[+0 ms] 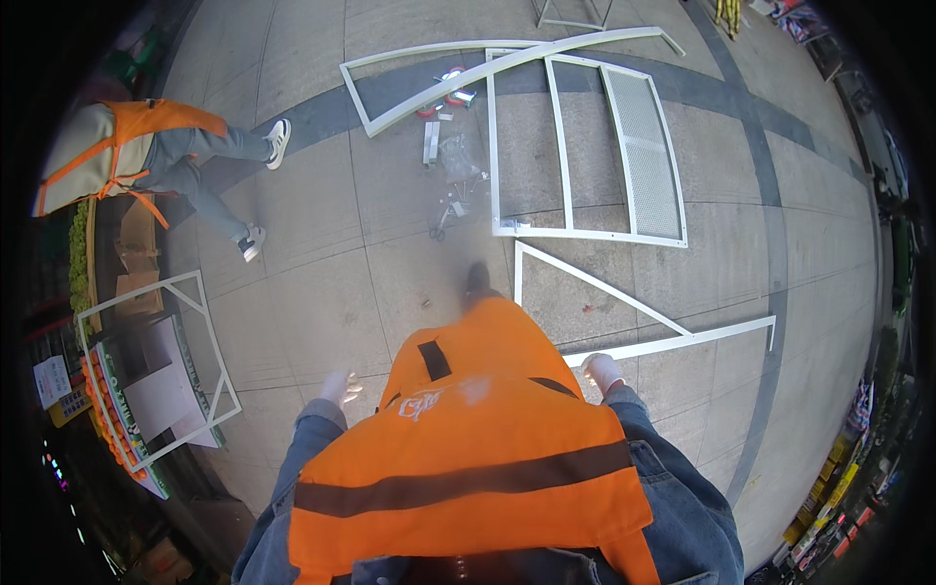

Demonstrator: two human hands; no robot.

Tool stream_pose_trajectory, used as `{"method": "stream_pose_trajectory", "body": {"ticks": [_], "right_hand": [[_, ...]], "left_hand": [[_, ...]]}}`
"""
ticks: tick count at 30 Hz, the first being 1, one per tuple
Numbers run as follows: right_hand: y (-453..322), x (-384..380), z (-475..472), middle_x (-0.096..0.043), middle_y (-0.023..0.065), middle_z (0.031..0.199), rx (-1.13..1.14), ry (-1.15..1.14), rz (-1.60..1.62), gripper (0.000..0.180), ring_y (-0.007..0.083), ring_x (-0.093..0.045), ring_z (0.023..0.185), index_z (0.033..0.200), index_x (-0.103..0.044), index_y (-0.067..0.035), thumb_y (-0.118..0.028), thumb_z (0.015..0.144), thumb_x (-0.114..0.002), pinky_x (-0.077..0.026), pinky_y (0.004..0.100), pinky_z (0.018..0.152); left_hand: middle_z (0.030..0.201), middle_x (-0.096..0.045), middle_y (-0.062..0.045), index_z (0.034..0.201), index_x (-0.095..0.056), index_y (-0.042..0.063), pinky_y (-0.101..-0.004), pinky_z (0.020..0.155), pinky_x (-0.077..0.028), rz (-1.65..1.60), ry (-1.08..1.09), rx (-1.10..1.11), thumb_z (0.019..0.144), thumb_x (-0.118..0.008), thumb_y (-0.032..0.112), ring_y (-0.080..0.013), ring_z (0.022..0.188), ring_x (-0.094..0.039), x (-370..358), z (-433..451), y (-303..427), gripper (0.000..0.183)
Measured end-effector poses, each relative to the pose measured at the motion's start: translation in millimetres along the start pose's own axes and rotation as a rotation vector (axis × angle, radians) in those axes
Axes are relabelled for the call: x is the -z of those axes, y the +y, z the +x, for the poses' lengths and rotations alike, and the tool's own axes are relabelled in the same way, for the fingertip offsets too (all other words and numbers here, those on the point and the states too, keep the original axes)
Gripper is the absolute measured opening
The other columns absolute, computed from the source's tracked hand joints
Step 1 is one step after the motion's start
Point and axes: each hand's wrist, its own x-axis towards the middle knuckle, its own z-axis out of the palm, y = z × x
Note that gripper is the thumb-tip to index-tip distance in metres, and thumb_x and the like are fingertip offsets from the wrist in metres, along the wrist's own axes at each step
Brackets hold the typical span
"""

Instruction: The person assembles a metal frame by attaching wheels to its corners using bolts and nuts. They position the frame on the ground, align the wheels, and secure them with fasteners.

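My left hand (339, 387), in a pale glove, hangs beside my orange apron (482, 431) with its fingers loosely apart and nothing in them. On the other side, my right hand (604, 373), also pale-gloved, overlaps the near bar of a white metal frame with a diagonal brace (607, 285). Whether it grips that bar or only passes above it cannot be told. Ahead lies a larger white metal frame (563, 139) with crossbars and a perforated panel (643, 150) at its right end. A curved white metal frame (453, 84) overlaps its far edge.
Red-wheeled casters (457, 95), short metal pieces (431, 142), a clear plastic bag (458, 157), bolts (461, 191) and scissors (440, 223) lie on the paving. A co-worker (161, 153) in an orange apron is at left, near another white frame (212, 351) and a fruit display (110, 409).
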Motion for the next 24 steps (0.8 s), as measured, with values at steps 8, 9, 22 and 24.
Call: {"method": "stream_pose_trajectory", "body": {"ticks": [8,9,22,24], "right_hand": [[-67.5,113.7,52.5,-0.072,0.0095,0.075,0.025,0.040,-0.293,0.018,0.0243,-0.070,0.071,0.077,-0.074,-0.008,-0.022,0.081,-0.062,-0.054,0.0357,0.061],[-72.3,116.2,50.9,-0.071,0.0108,0.074,-0.042,0.036,-0.198,0.019,0.0246,-0.070,0.068,0.078,-0.073,-0.006,-0.020,0.084,-0.061,-0.053,0.0354,0.059],[-192.2,-130.7,-18.8,-0.068,0.0101,0.076,-0.346,0.212,0.755,0.016,0.0199,-0.063,0.063,0.087,-0.066,-0.005,-0.018,0.085,-0.056,-0.048,0.0330,0.054],[-240.4,-126.2,-29.8,-0.069,0.0109,0.082,-0.401,0.279,0.844,0.019,0.0218,-0.065,0.069,0.094,-0.067,-0.004,-0.018,0.085,-0.058,-0.050,0.0332,0.060]], "left_hand": [[0.130,-0.057,-0.015,0.133,-0.049,0.003,-0.0401,0.088,-0.050,-0.213,0.054,-0.326,0.095,-0.046,0.039,-0.0264,0.105,-0.064,69.1,27.6,159.4,0.052],[0.131,-0.057,-0.015,0.133,-0.049,0.003,-0.0403,0.088,-0.049,-0.179,0.030,-0.282,0.096,-0.046,0.039,-0.0267,0.105,-0.064,73.2,36.8,173.5,0.052],[0.121,-0.062,-0.014,0.125,-0.052,0.007,-0.0384,0.086,-0.050,0.139,-0.047,-0.430,0.097,-0.049,0.037,-0.0250,0.101,-0.065,169.2,128.6,424.8,0.041],[0.117,-0.064,-0.013,0.123,-0.054,0.007,-0.0380,0.083,-0.050,0.202,-0.055,-0.494,0.096,-0.049,0.035,-0.0241,0.097,-0.065,181.9,143.1,457.3,0.039]]}}
